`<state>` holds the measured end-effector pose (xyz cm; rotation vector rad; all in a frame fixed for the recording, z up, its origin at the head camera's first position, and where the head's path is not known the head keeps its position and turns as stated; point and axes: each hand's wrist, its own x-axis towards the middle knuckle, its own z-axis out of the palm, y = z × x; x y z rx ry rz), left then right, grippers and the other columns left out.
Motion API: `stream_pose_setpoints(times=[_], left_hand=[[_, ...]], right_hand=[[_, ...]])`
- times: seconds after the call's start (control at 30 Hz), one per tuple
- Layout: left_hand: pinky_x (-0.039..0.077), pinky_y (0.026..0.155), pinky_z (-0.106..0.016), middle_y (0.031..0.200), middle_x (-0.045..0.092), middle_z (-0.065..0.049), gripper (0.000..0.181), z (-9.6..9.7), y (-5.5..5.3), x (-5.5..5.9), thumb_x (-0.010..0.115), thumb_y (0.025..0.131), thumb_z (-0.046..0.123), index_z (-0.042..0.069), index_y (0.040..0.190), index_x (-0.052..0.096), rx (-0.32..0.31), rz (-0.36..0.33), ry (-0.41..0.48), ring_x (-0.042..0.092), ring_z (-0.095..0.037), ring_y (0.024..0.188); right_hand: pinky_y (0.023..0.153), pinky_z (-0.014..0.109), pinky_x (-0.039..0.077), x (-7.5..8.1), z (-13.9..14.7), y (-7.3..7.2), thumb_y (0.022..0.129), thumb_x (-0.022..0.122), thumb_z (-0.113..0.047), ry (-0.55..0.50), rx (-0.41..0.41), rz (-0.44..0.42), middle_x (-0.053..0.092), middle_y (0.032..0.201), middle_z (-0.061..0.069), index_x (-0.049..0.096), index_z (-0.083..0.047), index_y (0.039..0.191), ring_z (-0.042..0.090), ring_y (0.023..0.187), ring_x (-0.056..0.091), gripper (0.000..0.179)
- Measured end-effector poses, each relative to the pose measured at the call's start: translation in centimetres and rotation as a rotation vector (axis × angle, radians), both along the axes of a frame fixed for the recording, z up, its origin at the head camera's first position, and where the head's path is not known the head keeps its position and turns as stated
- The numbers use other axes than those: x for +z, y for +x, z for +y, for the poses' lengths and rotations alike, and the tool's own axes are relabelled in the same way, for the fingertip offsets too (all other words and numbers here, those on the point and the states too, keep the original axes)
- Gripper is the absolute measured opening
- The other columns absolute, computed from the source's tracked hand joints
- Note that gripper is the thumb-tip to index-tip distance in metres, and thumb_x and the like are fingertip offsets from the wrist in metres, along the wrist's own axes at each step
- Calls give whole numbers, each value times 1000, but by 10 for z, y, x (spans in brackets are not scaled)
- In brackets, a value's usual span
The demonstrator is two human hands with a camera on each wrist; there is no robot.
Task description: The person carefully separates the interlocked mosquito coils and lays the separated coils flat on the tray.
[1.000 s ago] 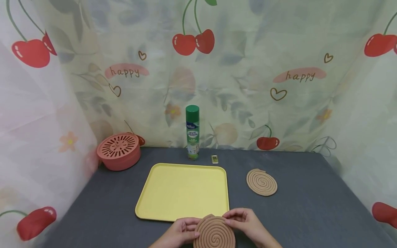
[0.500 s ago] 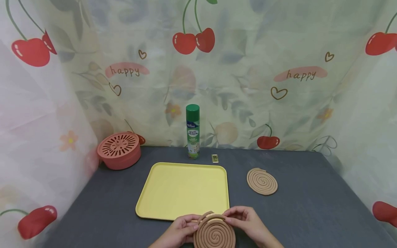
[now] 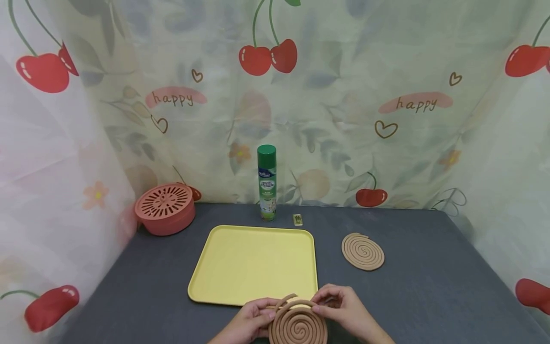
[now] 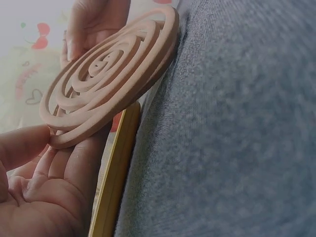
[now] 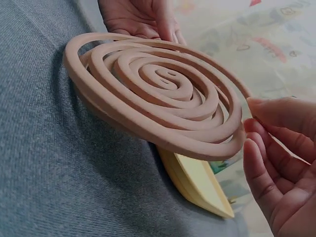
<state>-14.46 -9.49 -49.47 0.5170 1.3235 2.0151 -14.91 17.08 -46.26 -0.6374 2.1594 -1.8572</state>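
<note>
Head view: the brown coil (image 3: 300,328) could snap if you spread its outer strands too far or twist them unevenly. Both wrist views show gaps between its rings and strands sitting at different levels, so I'd judge the thin outer turns the weakest part. A loose pinch on one side could also let it tip or drop, as its near side has no hand under it that I can see.

The coil lies between your hands, just near of the yellow tray (image 3: 253,263), its far edge overlapping the tray's near rim from above. Your left hand (image 3: 252,319) pinches its far-left edge between thumb and fingers; your right hand (image 3: 343,308) pinches an outer strand at the far right. Whether its near edge touches the table (image 3: 421,296), I cannot tell. A second coil (image 3: 363,252) lies apart, right of the tray.
</note>
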Motion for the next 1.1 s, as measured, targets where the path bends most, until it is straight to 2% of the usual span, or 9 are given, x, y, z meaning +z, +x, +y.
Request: stream_pose_setpoints(times=[0.13, 0.37, 0.47, 0.77, 0.9, 1.1], left_hand=[[55, 79, -25, 110, 67, 1, 42, 0, 0, 0, 44, 99, 13, -11, 133, 39, -17, -5, 10, 64, -10, 99], [54, 80, -27, 114, 65, -4, 45, 0, 1, -1, 43, 100, 15, -12, 135, 36, -22, -4, -6, 64, -13, 100], [54, 80, -27, 116, 64, -9, 46, -1, 2, 0, 44, 99, 16, -13, 135, 35, -21, -10, 0, 64, -15, 101], [54, 80, -26, 114, 65, -5, 45, -1, 2, -3, 44, 99, 13, -12, 135, 36, -43, 9, 24, 64, -14, 100], [54, 79, -25, 112, 66, -3, 45, -1, 1, -4, 45, 99, 13, -14, 134, 35, -49, 16, 24, 64, -12, 99], [54, 80, -25, 117, 64, -8, 48, 0, 2, -2, 44, 99, 14, -17, 134, 32, -50, 34, 12, 63, -12, 101]], right_hand=[[65, 21, 53, 2, -1, 2, 85, 65, -10, 9, 7, -26, 65, 81, -9, 62, 13, 97, 1, 73, 61, 26], [64, 21, 53, 0, -2, 2, 86, 66, -11, 64, -7, -49, 65, 90, 16, 61, 12, 100, 2, 74, 60, 27], [65, 20, 53, -2, -2, 1, 86, 66, -11, 80, -4, -90, 63, 95, 20, 60, 11, 103, 3, 77, 59, 28], [65, 21, 53, -2, -3, 2, 84, 68, -12, 72, 11, -148, 58, 90, 9, 55, 10, 102, 6, 78, 58, 32], [64, 21, 53, -2, -3, 3, 83, 69, -14, 75, 22, -142, 58, 86, 4, 55, 10, 101, 5, 77, 58, 33], [63, 21, 53, -3, -2, 3, 84, 69, -15, 72, 60, -102, 60, 80, -4, 56, 10, 98, 2, 74, 59, 31]])
